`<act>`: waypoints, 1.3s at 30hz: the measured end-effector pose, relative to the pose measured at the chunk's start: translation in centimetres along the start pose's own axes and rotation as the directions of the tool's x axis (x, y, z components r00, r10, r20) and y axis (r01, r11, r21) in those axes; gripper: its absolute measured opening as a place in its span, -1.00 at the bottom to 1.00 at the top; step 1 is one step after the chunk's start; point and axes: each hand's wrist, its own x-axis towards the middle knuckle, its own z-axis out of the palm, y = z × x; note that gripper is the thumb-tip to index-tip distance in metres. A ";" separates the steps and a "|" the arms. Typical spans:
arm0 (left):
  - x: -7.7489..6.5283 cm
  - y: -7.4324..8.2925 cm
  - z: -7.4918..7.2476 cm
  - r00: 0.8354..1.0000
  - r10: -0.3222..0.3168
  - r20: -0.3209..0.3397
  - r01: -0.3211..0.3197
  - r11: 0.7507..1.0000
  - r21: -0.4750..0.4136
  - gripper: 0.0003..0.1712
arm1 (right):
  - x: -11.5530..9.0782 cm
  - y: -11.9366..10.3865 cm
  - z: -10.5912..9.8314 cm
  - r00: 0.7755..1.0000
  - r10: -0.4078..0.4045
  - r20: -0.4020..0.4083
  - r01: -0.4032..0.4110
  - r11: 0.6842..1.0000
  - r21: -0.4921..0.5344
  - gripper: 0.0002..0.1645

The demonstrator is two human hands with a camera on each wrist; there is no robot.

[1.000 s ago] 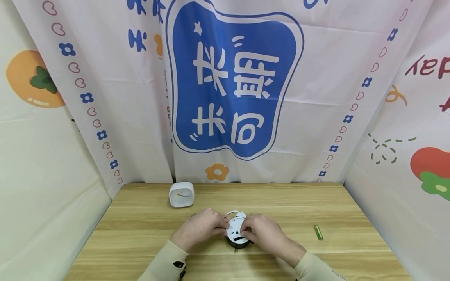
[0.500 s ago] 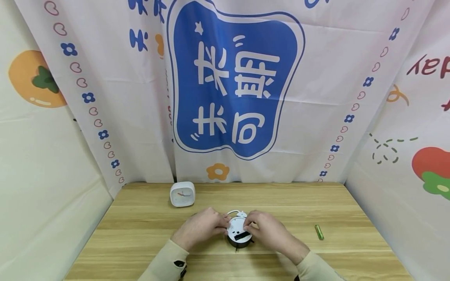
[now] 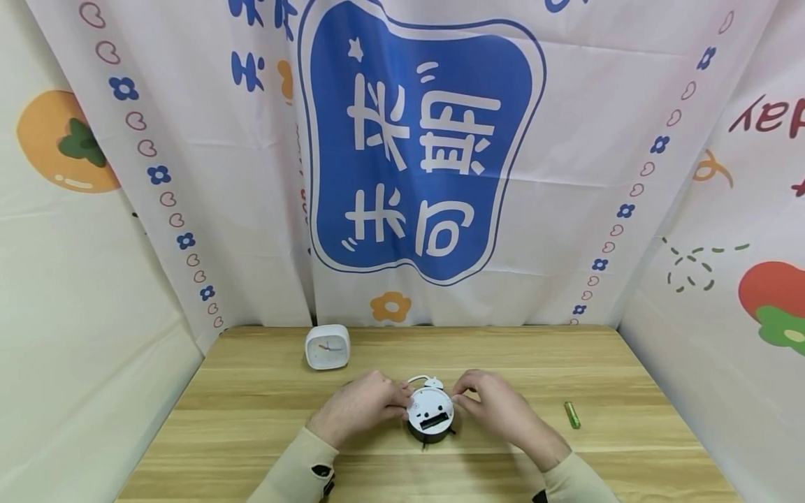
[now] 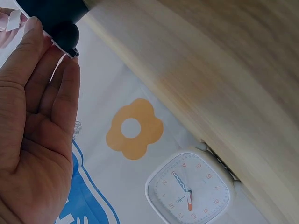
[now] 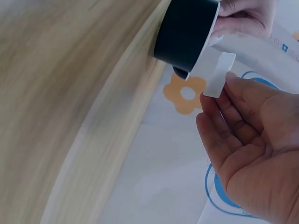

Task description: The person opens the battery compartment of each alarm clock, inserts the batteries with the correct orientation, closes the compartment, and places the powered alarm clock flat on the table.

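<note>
Table (image 3: 516,349): light, wood-grained. Noted near far edge, left of centre: white clock (image 3: 328,348), upright, facing near side. Around middle: round clock (image 3: 430,403), black-bodied, white-backed. Farther right: green battery (image 3: 572,415), lying flat, well apart from both.

Smooth plastic round clock (image 3: 430,399), wood-grain tabletop (image 3: 503,355), creased cloth backdrop (image 3: 566,168)

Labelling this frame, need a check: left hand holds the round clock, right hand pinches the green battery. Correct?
Not quite: the right hand pinches a flat white piece, as the right wrist view shows. The green battery lies on the table, in the head view. The left hand does hold the round clock.
</note>
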 end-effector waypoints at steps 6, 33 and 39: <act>0.0 -0.1 -0.1 1.000 -0.004 0.001 0.004 1.000 -0.003 -0.84 | 0.0 0.6 -0.7 0.998 0.062 -0.004 -0.062 0.998 -0.017 -0.86; 0.1 -0.2 -0.1 1.000 -0.009 0.022 0.009 1.000 -0.009 -0.88 | -0.2 6.4 -2.7 0.969 0.244 0.029 -0.242 0.968 -0.062 -0.82; 0.0 -0.2 0.0 1.000 -0.002 0.021 0.002 1.000 0.006 -0.90 | -0.4 7.4 -2.9 0.963 0.260 0.067 -0.257 0.965 -0.059 -0.81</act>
